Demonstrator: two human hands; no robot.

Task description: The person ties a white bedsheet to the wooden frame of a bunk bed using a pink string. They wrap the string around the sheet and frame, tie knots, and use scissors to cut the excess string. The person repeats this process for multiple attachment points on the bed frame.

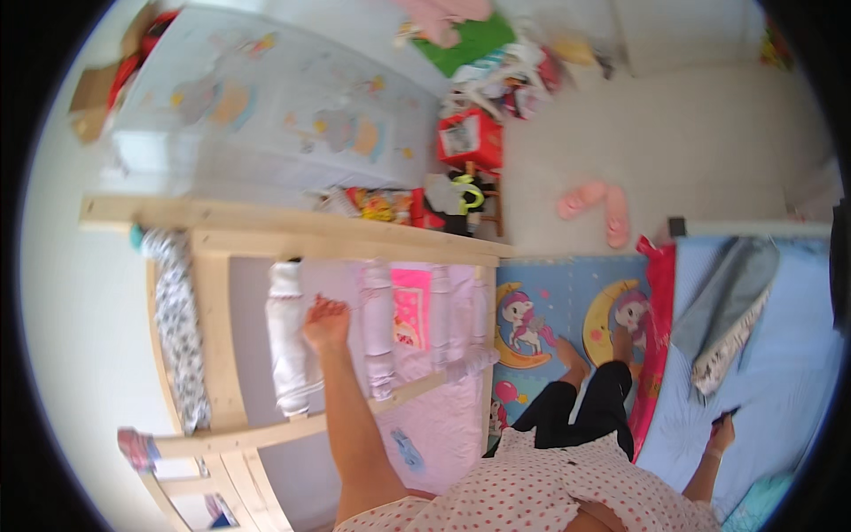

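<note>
My left hand (pixel 327 321) is raised over the wooden bunk bed rail area, beside a white cloth (pixel 287 341) wrapped around a slat. Its fingers are loosely bent and slightly apart, with nothing visible in them; whether they touch the cloth I cannot tell. Further along, a pale lilac cloth (pixel 378 324) wraps another slat. At the far right, my right hand (pixel 724 434) is low over the blue bed (pixel 674 421), closed on a small dark thin object (pixel 726 414) whose kind I cannot make out. A grey garment with a patterned edge (pixel 731 301) lies beyond it.
The bunk bed's wooden frame (pixel 292 222) crosses the left side. My bare feet stand on a blue unicorn play mat (pixel 567 293). Pink slippers (pixel 613 213), a red box (pixel 474 137) and a heap of belongings lie beyond. Red fabric (pixel 654 328) edges the blue bed.
</note>
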